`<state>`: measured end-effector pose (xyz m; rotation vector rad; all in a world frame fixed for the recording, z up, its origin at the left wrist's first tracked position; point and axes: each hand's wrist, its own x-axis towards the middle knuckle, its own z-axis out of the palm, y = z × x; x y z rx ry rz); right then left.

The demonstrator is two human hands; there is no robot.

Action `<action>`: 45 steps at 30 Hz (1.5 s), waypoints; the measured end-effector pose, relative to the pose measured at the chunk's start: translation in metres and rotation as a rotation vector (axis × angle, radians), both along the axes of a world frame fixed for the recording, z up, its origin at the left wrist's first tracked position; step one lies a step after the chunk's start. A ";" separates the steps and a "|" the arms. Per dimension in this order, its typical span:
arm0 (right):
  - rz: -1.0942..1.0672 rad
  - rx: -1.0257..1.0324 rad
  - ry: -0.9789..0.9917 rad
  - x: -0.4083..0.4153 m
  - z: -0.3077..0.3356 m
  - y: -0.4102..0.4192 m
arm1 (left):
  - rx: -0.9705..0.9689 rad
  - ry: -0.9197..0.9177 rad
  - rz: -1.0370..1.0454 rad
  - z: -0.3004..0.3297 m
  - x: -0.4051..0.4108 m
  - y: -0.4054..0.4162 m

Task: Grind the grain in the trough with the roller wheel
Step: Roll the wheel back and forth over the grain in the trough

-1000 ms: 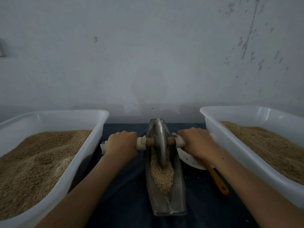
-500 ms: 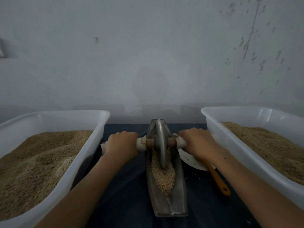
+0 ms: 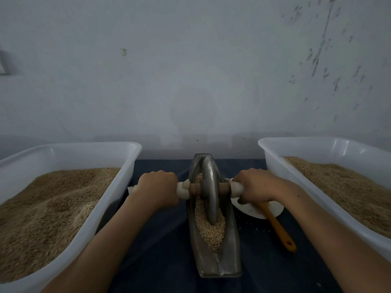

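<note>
Grain (image 3: 209, 229), pale and coarse: heaped in the near half of the trough, below and between the two hands, tapering to a point toward the viewer.

Trough (image 3: 220, 265), grey metal, narrow and boat-shaped: lies lengthwise on a dark blue cloth (image 3: 163, 250) between the forearms; its near end reaches well back from the hands, its far end just beyond them.

Roller wheel (image 3: 209, 189), dull metal disc, upright on edge: stands inside the trough directly between the hands, lower rim sunk into the grain. A brown axle with white grips passes through its centre, crosswise to the trough.

Left hand (image 3: 158, 190): clenched round the white grip left of the wheel, knuckles up.

Right hand (image 3: 254, 186): clenched round the white grip right of the wheel, knuckles up.

Orange-handled utensil (image 3: 279, 229): lies on the cloth under and nearer than the right hand, handle pointing toward the viewer; its head is hidden, possibly resting on the dish.

White dish (image 3: 273, 210): on the cloth beneath the right hand, partly covered by it.

Left tub (image 3: 69, 149), white plastic: outside the left forearm, filled with tan grain.

Right tub (image 3: 330, 144), white plastic: outside the right forearm, likewise filled.

Wall (image 3: 190, 70), pale grey, with dark scuffs at upper right: beyond the hands.
</note>
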<state>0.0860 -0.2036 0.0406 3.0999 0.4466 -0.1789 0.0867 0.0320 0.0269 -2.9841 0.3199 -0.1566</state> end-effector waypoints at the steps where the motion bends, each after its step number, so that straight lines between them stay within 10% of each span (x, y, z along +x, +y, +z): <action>1: -0.008 0.008 0.022 0.000 0.000 0.000 | 0.007 -0.005 -0.001 0.000 0.000 0.000; 14: 0.041 -0.021 -0.619 0.014 -0.028 0.006 | -0.189 -0.264 -0.022 -0.019 0.003 0.003; 24: 0.063 -0.067 -0.084 0.000 0.003 0.002 | -0.046 0.093 -0.038 -0.003 0.007 0.007; 36: 0.026 -0.009 -0.591 0.012 -0.028 0.005 | -0.138 -0.300 -0.001 -0.016 0.002 0.000; 45: 0.060 -0.027 -0.157 0.005 -0.006 0.000 | -0.022 -0.018 0.023 -0.003 0.002 0.000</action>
